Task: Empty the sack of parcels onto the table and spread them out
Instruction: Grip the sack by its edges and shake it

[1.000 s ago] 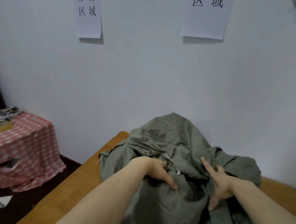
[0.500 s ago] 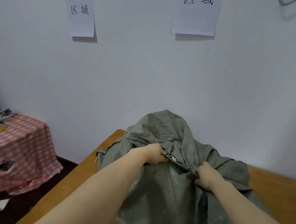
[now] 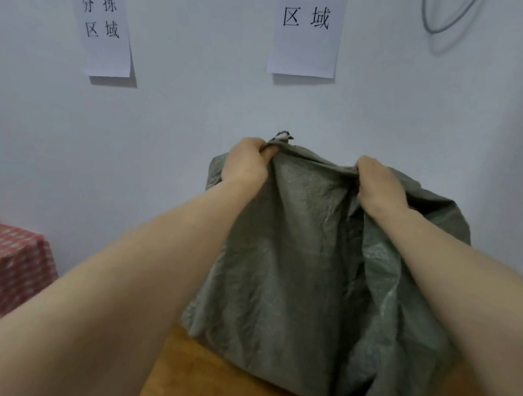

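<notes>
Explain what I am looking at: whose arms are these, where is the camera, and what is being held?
There is no machine here. These are a person's two bare arms, seen by one camera worn on the head, looking forward and down. The left hand and the right hand each grip the upper edge of a grey-green sack, holding it up over a wooden table. No parcels show on the visible part of the table. On the white wall behind hang a left sign and a right sign. At far left, a red checked cloth covers something.
</notes>
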